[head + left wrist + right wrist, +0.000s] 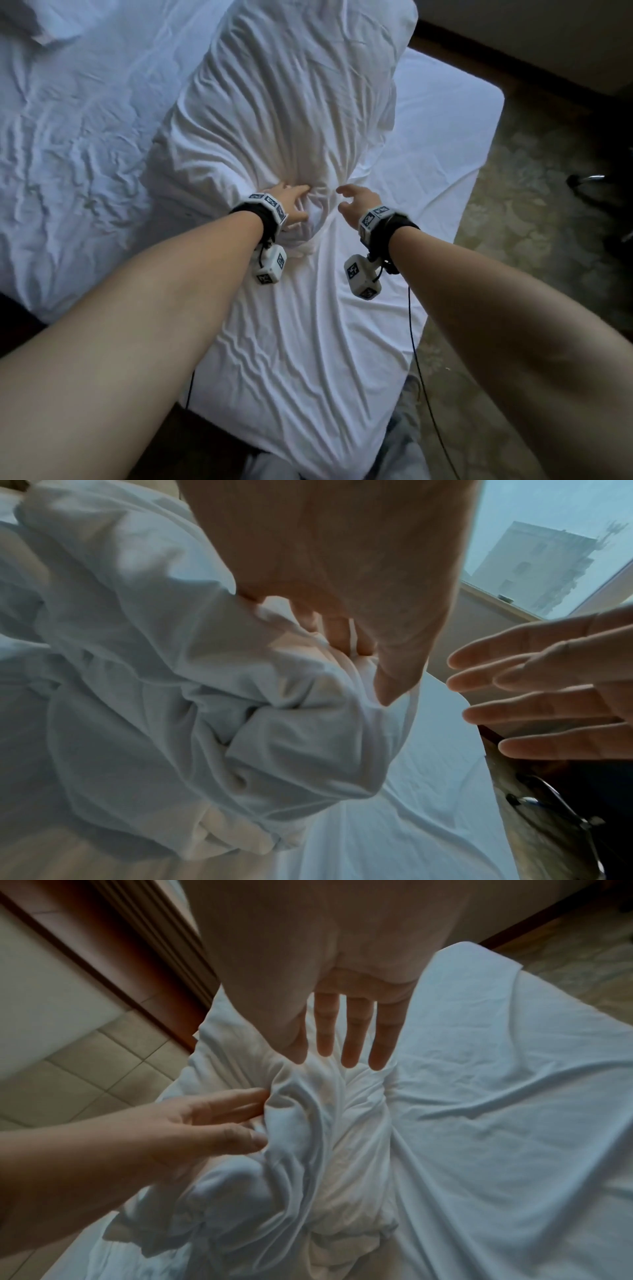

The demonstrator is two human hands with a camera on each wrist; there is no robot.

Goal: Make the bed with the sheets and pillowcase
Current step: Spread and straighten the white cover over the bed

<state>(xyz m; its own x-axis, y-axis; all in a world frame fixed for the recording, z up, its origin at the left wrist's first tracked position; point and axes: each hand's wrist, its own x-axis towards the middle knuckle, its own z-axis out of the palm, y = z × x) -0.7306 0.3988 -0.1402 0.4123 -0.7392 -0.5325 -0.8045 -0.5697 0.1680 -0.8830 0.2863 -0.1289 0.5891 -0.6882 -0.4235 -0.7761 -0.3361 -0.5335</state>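
A pillow in a white, wrinkled pillowcase (294, 102) lies on the sheeted bed (308, 342). Its near end is gathered into a bunch (325, 1123). My left hand (303, 204) grips that bunch: the fingers (335, 631) dig into the folds and the thumb sits on the front. In the right wrist view the left hand (263, 1115) pinches a fold between thumb and fingers. My right hand (342, 198) hovers just right of the bunch with fingers (349, 1053) spread and straight, holding nothing. The left wrist view shows that open right hand (514, 696) beside the fabric.
The white fitted sheet (68, 137) to the left is creased. Another pillow's corner (34, 24) shows at the far left. The bed's corner (493, 96) lies to the right, then patterned floor (531, 205) and a chair base (589, 181). A cable (414, 342) hangs from my right wrist.
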